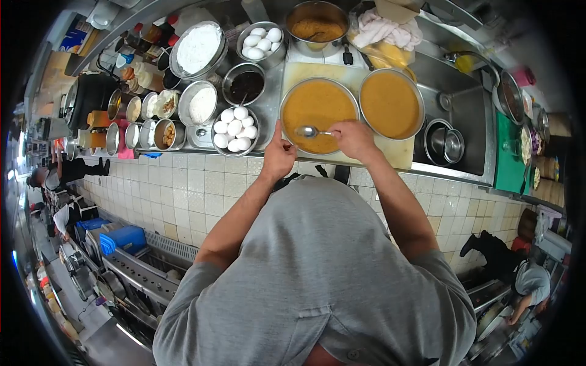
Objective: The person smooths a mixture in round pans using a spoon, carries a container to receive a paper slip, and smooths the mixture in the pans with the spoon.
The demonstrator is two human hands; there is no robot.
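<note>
A round metal pan (pixel 319 82) stands on the cutting board, with a flat, golden-brown crumb-like layer in it. My right hand (pixel 355 140) is closed around the handle of a metal spoon (pixel 308 131), whose bowl lies on that layer near the pan's front. At the pan's left front edge, my left hand (pixel 281 157) grips the rim, index finger stretched along the outer wall and the other fingers curled. To the right, touching or nearly touching, sits a second round pan (pixel 421 105) with a similar brown layer.
Left of the board (pixel 397 155) are a bowl of eggs (pixel 235 151), a bowl of dark sauce (pixel 261 78) and a bowl of white powder (pixel 213 100). A pot of crumbs (pixel 317 44) stands behind. The sink (pixel 470 91) is at right. Other people (pixel 531 283) work behind me.
</note>
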